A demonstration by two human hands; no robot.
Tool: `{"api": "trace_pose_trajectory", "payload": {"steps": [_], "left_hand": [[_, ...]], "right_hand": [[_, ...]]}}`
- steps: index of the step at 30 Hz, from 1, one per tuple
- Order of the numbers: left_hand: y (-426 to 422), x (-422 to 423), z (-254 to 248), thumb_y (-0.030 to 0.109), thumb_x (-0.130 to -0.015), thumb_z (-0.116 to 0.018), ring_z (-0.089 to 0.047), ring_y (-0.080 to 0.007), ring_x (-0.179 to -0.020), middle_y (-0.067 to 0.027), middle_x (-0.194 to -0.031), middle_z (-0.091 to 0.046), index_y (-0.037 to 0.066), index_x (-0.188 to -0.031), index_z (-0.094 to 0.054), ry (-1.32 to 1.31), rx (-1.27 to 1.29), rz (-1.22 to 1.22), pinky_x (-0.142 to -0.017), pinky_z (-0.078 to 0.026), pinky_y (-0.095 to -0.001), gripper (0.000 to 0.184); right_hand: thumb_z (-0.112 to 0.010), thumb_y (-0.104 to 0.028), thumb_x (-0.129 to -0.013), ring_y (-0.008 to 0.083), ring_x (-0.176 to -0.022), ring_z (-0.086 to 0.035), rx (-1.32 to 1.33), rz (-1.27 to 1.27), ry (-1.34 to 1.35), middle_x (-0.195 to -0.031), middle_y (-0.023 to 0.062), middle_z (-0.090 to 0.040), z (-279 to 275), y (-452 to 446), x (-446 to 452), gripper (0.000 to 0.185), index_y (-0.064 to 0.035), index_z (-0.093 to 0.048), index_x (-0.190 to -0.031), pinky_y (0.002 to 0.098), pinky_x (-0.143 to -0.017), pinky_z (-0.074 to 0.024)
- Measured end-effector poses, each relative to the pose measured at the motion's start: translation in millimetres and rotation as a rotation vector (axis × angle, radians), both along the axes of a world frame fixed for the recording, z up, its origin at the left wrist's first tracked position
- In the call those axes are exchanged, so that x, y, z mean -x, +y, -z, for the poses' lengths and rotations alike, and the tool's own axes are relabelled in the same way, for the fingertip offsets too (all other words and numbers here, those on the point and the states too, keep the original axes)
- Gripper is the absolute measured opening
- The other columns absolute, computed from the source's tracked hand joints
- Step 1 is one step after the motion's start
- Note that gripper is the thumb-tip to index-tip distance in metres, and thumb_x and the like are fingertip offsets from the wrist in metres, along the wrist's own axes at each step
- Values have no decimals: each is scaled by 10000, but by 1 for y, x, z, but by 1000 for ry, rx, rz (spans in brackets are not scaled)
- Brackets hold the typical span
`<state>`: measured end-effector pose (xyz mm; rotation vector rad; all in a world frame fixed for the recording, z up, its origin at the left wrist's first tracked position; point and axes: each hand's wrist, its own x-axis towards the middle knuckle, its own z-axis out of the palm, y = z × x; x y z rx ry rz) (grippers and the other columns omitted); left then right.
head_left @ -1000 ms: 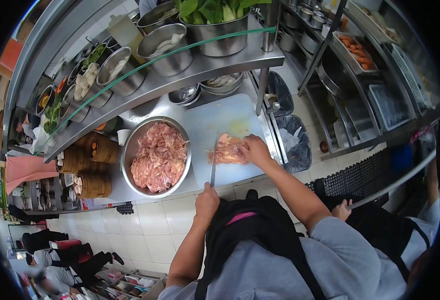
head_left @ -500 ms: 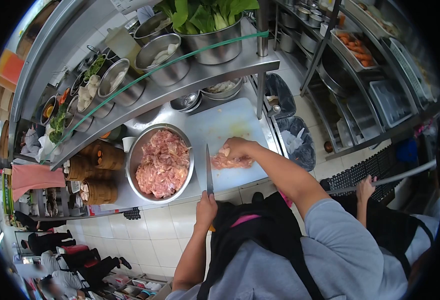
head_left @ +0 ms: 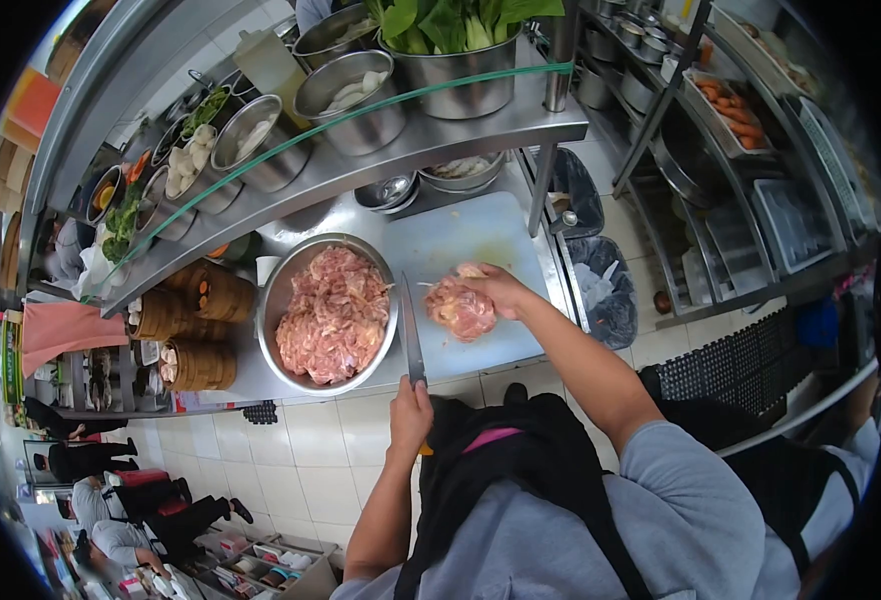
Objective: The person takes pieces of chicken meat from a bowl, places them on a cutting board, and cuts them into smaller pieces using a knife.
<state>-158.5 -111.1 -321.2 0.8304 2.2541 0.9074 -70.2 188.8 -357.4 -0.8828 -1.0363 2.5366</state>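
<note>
Left hand point(head_left: 411, 410): fingers pressed together round the handle of the knife point(head_left: 414, 345), probably for a solid hold. Nearest thing to the body btw.
Knife: blade points away from the body, between bowl and meat chunk, so I'd guess it's angled to be clear of the other fingers. Can't tell if it's touching the board.
Right hand point(head_left: 501, 292): fingers curled over the edge of the meat chunk point(head_left: 461, 312), kinda bunching it up. Can't really see the thumb.
Meat chunk: over the board, just right of the blade, so both hands can get at it.
Steel bowl point(head_left: 272, 300): heaped with raw meat point(head_left: 331, 320), right beside the cutting board point(head_left: 511, 232), handy for short reaches imo.
Raised shelf point(head_left: 481, 145): past the board, keeps the pot point(head_left: 461, 85) of leafy greens point(head_left: 451, 28) off the worktop.
</note>
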Motion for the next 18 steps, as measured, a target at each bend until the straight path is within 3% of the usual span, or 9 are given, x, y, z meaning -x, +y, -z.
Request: {"api": "trace_pose_trajectory", "payload": {"steps": [1,3,6,10,12,13,15,16,18], "left_hand": [[0,1,6,226,-1069,-507,-650,-538,-812,-294,-817,-675,-11,-1072,-530,0,-3,4,-689,-478,-597,238],[-1,4,23,242,-1090,-503,-621,-233,-454,-115,-604,-586,12,-1115,-530,109,-96,74,-427,-494,-381,233],[-1,3,35,241,-1087,-510,-619,-224,-457,-111,-602,-584,14,-1082,-532,126,-81,119,-433,-493,-384,228],[2,0,36,233,-1083,-515,-635,-250,-466,-139,-614,-603,16,-1059,-535,122,-86,145,-451,-501,-398,219],[4,-2,28,211,-1067,-532,-680,-362,-538,-199,-673,-661,20,-1072,-547,132,-41,174,-511,-528,-488,191],[7,-4,22,211,-1067,-532,-680,-362,-538,-199,-673,-661,20,-1072,-547,134,-41,177,-511,-528,-488,191],[14,-5,11,210,-1037,-538,-663,-527,-733,-293,-763,-678,22,-1080,-535,260,63,285,-661,-515,-623,193],[18,-5,8,210,-1037,-538,-663,-527,-733,-293,-763,-678,22,-1080,-535,261,65,285,-661,-515,-623,193],[27,-5,3,223,-1030,-543,-681,-517,-719,-310,-743,-677,32,-1098,-522,383,193,399,-662,-541,-623,204]], "right_hand": [[-695,-130,-984,195,-1070,-692,-3,4,0,-1117,61,-680,12,2,-6,351,-58,-569,-1303,360,-866,-592],[-667,-142,-1007,209,-1115,-692,-101,-6,-422,-1215,93,-683,27,2,-21,362,-74,-556,-1345,398,-865,-612],[-670,-161,-1005,203,-1083,-701,-21,-6,-290,-1239,109,-695,36,2,-34,382,-88,-546,-1359,409,-824,-615],[-669,-158,-1004,192,-1052,-708,-38,32,-312,-1223,88,-721,42,-2,-35,379,-88,-547,-1356,398,-803,-613],[-714,-180,-961,246,-1032,-718,-49,37,-301,-1144,109,-739,44,-2,-34,440,-89,-544,-1356,398,-827,-603],[-714,-180,-961,246,-1032,-718,-48,40,-299,-1144,109,-739,44,0,-34,440,-89,-544,-1356,398,-827,-603],[-770,-214,-890,340,-1040,-709,-724,-21,-658,-1130,149,-735,41,3,-32,468,-79,-588,-1299,416,-878,-590],[-770,-214,-890,340,-1040,-709,-721,-21,-657,-1130,149,-735,39,1,-32,468,-79,-588,-1299,416,-878,-590],[-788,-213,-842,372,-992,-708,-1082,34,-845,-1074,175,-717,29,-3,-34,367,-53,-657,-1144,450,-856,-565]]}}
